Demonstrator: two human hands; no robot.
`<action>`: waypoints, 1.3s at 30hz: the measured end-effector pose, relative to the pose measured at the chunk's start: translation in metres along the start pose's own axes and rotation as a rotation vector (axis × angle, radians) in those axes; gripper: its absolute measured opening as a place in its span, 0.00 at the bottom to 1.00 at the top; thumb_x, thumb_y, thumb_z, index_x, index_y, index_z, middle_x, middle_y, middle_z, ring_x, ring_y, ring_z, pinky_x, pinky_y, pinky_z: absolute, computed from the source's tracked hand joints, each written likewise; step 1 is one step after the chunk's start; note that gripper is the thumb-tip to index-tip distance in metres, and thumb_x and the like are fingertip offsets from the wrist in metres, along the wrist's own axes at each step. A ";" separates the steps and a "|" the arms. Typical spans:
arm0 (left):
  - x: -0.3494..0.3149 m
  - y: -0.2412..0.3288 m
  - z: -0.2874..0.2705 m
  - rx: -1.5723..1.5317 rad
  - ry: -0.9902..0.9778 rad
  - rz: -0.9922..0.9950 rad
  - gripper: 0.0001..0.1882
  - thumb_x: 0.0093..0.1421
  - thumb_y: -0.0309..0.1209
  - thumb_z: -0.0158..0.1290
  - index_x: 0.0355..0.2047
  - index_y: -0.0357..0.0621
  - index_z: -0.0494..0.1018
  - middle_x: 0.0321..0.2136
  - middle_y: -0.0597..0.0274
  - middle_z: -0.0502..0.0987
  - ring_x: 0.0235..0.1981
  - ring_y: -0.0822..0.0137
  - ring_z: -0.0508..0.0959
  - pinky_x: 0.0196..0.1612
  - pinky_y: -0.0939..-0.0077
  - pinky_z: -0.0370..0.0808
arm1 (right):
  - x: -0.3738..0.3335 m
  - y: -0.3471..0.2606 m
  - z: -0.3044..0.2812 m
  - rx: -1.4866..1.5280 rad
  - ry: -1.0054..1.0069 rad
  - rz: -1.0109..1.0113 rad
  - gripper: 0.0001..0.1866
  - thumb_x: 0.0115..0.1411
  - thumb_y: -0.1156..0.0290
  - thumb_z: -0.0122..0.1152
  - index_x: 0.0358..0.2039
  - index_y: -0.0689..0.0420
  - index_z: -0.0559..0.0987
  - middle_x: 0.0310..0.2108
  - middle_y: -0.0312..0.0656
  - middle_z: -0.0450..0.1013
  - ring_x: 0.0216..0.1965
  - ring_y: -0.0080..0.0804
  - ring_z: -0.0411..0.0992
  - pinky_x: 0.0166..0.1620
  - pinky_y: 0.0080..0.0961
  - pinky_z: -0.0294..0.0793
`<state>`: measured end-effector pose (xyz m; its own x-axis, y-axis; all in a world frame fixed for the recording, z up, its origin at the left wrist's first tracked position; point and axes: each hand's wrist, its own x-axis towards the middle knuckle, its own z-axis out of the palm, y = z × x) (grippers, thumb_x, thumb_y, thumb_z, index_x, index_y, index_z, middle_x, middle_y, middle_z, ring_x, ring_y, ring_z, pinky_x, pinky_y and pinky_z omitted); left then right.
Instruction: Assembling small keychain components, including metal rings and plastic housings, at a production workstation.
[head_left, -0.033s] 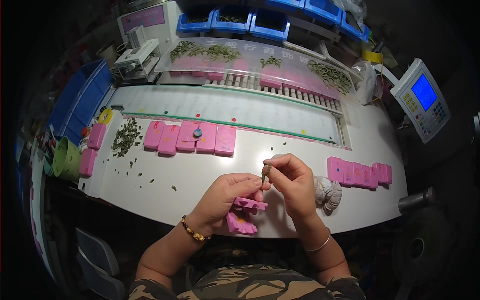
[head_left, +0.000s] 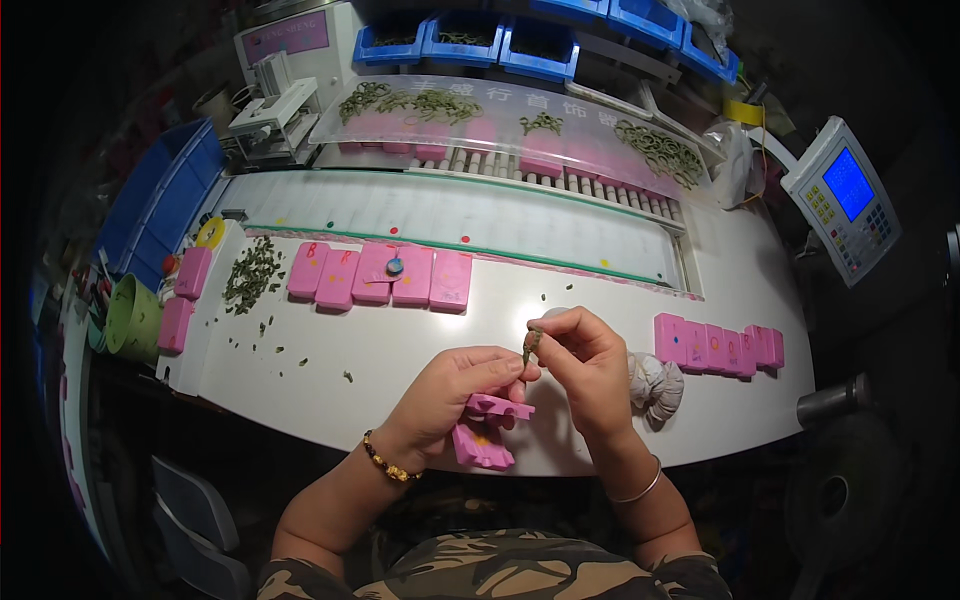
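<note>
My left hand [head_left: 465,395] is closed, with a pink rubber mould half [head_left: 500,407] held under its fingers. The tips of its thumb and finger also meet the lower end of a small dark green wax piece [head_left: 531,345]. Opposite, my right hand [head_left: 585,362] pinches that piece near its top between thumb and fingers. Its exact shape is partly covered by the fingertips. Just below my left hand, at the table's front edge, lies another pink mould half [head_left: 484,447] with its cut face up. A bundled whitish cloth [head_left: 656,386] sits beside my right wrist.
Pink mould blocks [head_left: 411,277] stand in a row ahead, and more pink blocks [head_left: 715,348] at the right. Loose green pieces [head_left: 255,272] are heaped at left. Behind runs a white belt [head_left: 500,220]; a clear cover [head_left: 490,105] bears green rings. A keypad display [head_left: 845,200] stands right.
The coloured dots on the white belt have shifted very slightly to the left. Both hands and what they hold look unmoved.
</note>
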<state>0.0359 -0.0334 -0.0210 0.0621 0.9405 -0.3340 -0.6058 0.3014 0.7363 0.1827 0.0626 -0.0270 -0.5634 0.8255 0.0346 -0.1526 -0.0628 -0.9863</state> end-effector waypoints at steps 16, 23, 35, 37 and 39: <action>0.008 -0.003 -0.002 0.456 0.248 0.375 0.08 0.62 0.29 0.55 0.31 0.34 0.76 0.23 0.63 0.78 0.23 0.78 0.75 0.27 0.82 0.73 | 0.001 -0.014 -0.001 -0.109 0.041 -0.089 0.11 0.61 0.79 0.59 0.44 0.59 0.80 0.40 0.36 0.75 0.36 0.14 0.69 0.32 0.12 0.70; 0.007 -0.004 0.003 0.703 0.301 0.575 0.05 0.59 0.24 0.58 0.29 0.34 0.75 0.22 0.64 0.78 0.23 0.81 0.75 0.27 0.86 0.72 | 0.002 -0.006 0.001 -0.371 0.001 -0.388 0.12 0.57 0.82 0.60 0.43 0.58 0.80 0.36 0.35 0.71 0.32 0.16 0.66 0.27 0.12 0.66; 0.005 0.001 0.009 0.792 0.289 0.593 0.04 0.57 0.22 0.58 0.27 0.33 0.75 0.22 0.63 0.78 0.21 0.78 0.77 0.25 0.85 0.73 | 0.004 -0.002 -0.003 -0.448 0.063 -0.398 0.07 0.56 0.82 0.61 0.36 0.60 0.80 0.32 0.36 0.73 0.29 0.18 0.67 0.25 0.14 0.65; 0.007 0.000 0.003 0.866 0.246 0.649 0.02 0.57 0.21 0.58 0.29 0.33 0.76 0.23 0.63 0.77 0.21 0.78 0.78 0.24 0.85 0.73 | 0.003 -0.003 -0.003 -0.441 0.037 -0.388 0.08 0.56 0.82 0.62 0.37 0.60 0.79 0.33 0.36 0.73 0.30 0.18 0.68 0.26 0.13 0.66; 0.010 0.003 -0.001 0.950 0.253 0.717 0.02 0.56 0.21 0.58 0.30 0.34 0.77 0.23 0.63 0.77 0.21 0.76 0.77 0.23 0.84 0.72 | 0.001 -0.003 -0.003 -0.375 0.050 -0.358 0.08 0.56 0.82 0.62 0.37 0.60 0.79 0.33 0.35 0.73 0.31 0.17 0.69 0.27 0.13 0.67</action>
<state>0.0340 -0.0234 -0.0226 -0.2688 0.9157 0.2987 0.3897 -0.1802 0.9031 0.1848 0.0651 -0.0248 -0.4879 0.7851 0.3816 -0.0220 0.4260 -0.9045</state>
